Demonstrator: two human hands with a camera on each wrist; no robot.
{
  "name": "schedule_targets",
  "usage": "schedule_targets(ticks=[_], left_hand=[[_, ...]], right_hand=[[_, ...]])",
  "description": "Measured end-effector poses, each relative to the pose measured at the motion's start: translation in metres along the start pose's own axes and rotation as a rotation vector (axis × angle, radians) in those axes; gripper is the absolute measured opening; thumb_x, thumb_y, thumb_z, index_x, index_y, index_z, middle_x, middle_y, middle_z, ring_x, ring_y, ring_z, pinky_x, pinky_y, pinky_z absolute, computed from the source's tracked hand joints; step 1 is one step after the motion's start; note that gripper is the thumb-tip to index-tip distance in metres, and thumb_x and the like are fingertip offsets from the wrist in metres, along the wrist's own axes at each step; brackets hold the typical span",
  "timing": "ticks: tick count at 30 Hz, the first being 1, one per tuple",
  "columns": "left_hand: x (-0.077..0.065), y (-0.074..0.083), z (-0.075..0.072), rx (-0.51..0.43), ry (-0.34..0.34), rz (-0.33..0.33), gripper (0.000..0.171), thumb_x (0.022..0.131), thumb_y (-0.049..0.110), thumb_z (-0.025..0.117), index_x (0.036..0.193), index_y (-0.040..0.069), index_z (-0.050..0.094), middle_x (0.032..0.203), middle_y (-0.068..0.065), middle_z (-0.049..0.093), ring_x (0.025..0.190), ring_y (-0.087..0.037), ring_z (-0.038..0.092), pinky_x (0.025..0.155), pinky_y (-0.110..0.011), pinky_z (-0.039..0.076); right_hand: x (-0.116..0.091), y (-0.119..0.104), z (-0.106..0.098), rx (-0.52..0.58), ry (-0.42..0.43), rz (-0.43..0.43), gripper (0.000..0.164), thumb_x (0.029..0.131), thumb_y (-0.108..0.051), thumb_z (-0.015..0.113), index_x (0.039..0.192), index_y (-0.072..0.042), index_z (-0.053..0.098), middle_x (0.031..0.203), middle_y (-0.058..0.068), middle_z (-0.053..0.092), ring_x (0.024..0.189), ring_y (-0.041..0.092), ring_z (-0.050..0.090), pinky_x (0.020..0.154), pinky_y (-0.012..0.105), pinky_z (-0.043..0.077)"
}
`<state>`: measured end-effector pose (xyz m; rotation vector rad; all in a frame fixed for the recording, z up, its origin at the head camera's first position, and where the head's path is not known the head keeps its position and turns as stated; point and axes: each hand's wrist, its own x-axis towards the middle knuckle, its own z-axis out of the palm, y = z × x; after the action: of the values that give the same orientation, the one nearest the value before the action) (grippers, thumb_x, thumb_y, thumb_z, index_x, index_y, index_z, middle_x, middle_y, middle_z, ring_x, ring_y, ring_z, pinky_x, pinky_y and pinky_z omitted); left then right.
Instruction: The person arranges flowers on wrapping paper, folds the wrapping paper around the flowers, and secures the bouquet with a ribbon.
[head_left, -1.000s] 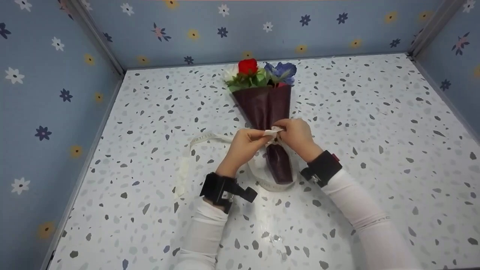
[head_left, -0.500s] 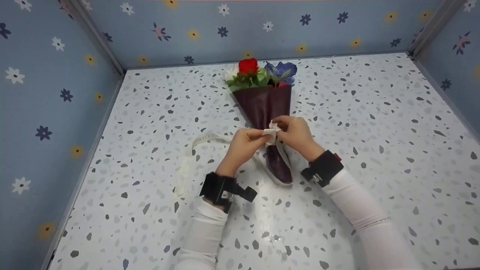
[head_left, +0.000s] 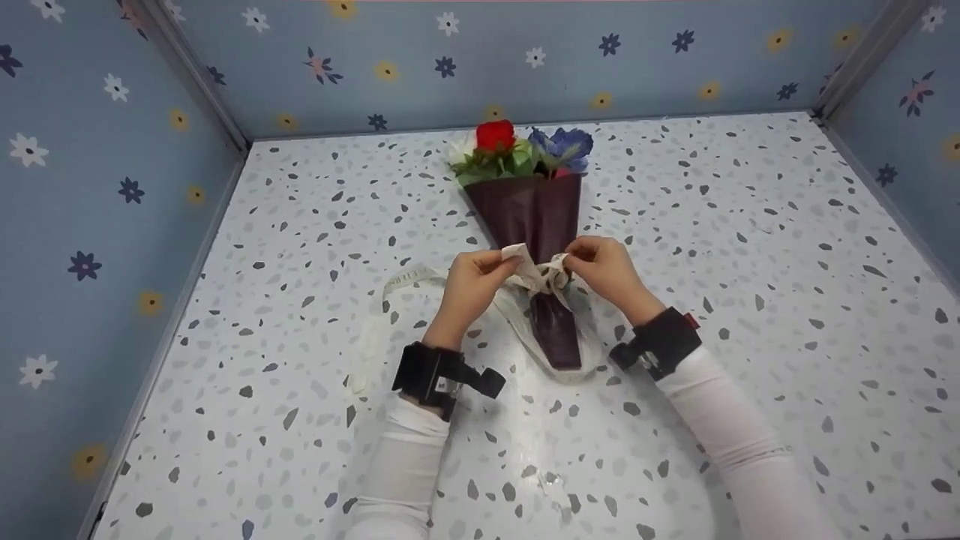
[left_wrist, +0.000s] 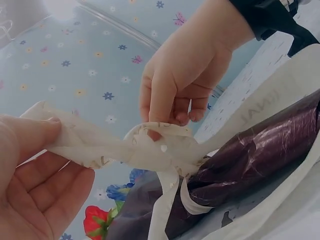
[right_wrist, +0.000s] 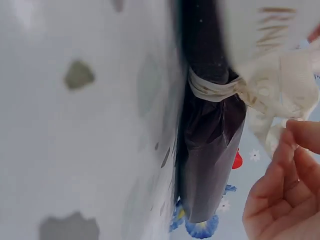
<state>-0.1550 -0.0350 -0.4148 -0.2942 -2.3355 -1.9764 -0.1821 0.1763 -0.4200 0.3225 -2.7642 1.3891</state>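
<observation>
A bouquet in dark maroon wrapping (head_left: 517,206) lies on the table, its red, blue and white flowers toward the back wall. Cream ribbon (head_left: 557,281) with printed lettering is wound round its narrow waist and forms a loose knot with loops there. My left hand (head_left: 471,285) pinches one loop between thumb and forefinger, left of the knot. On the other side, my right hand (head_left: 606,270) pinches a second loop close to the knot. The left wrist view shows the ribbon (left_wrist: 110,147) stretched from my left thumb to the knot. In the right wrist view my right fingertips (right_wrist: 290,132) meet at the ribbon.
One long ribbon tail (head_left: 409,277) runs left over the speckled table (head_left: 285,315). Another length curves round the bouquet's lower end. A clear shiny scrap (head_left: 553,484) lies near the front. Blue flowered panels (head_left: 495,60) enclose the back and both sides.
Both hands were close together at the knot; they have drawn apart sideways, pulling a ribbon loop out to each side. The bouquet stays about where it was.
</observation>
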Motion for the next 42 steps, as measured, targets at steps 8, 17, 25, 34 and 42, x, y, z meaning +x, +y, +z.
schedule_targets(ticks=[8,17,25,34,42], left_hand=[[0.009,-0.021,-0.008,0.115,0.163,0.044,0.04,0.085,0.01,0.068,0.052,0.001,0.049,0.064,-0.002,0.055,0.064,-0.008,0.049,0.064,-0.02,0.04],[0.019,-0.019,-0.016,0.157,0.159,-0.032,0.034,0.085,0.014,0.069,0.056,0.002,0.057,0.059,0.001,0.055,0.059,-0.009,0.047,0.06,-0.021,0.036],[0.021,-0.022,-0.022,0.23,0.138,-0.067,0.021,0.086,0.016,0.068,0.076,-0.002,0.072,0.076,-0.013,0.07,0.071,-0.018,0.057,0.063,-0.021,0.038],[0.025,-0.028,-0.026,0.288,0.068,-0.081,0.018,0.086,0.012,0.067,0.075,-0.003,0.07,0.071,-0.012,0.068,0.063,-0.011,0.051,0.062,-0.021,0.039],[0.027,-0.035,-0.031,0.355,0.056,-0.112,0.021,0.087,0.011,0.064,0.067,0.003,0.061,0.067,-0.003,0.058,0.068,-0.019,0.052,0.07,-0.026,0.041]], right_hand=[[0.002,0.008,-0.006,0.791,-0.203,0.238,0.025,0.093,0.0,0.043,0.074,-0.012,0.054,0.07,-0.004,0.055,0.061,0.007,0.05,0.061,0.02,0.044],[0.008,0.009,-0.012,0.493,-0.112,0.185,0.025,0.092,-0.006,0.057,0.07,-0.014,0.049,0.075,-0.006,0.048,0.067,0.002,0.052,0.068,0.018,0.047],[0.008,0.013,-0.018,0.307,-0.098,0.171,0.019,0.09,-0.006,0.06,0.074,-0.007,0.05,0.07,-0.009,0.054,0.061,0.0,0.059,0.065,0.017,0.052],[0.007,0.026,-0.026,0.157,-0.09,0.213,0.01,0.088,0.0,0.056,0.086,-0.002,0.047,0.077,-0.002,0.055,0.052,0.003,0.054,0.053,0.017,0.048],[0.007,0.033,-0.034,-0.002,-0.113,0.233,0.004,0.087,0.001,0.053,0.089,0.0,0.05,0.082,0.004,0.053,0.054,0.003,0.053,0.051,0.016,0.044]])
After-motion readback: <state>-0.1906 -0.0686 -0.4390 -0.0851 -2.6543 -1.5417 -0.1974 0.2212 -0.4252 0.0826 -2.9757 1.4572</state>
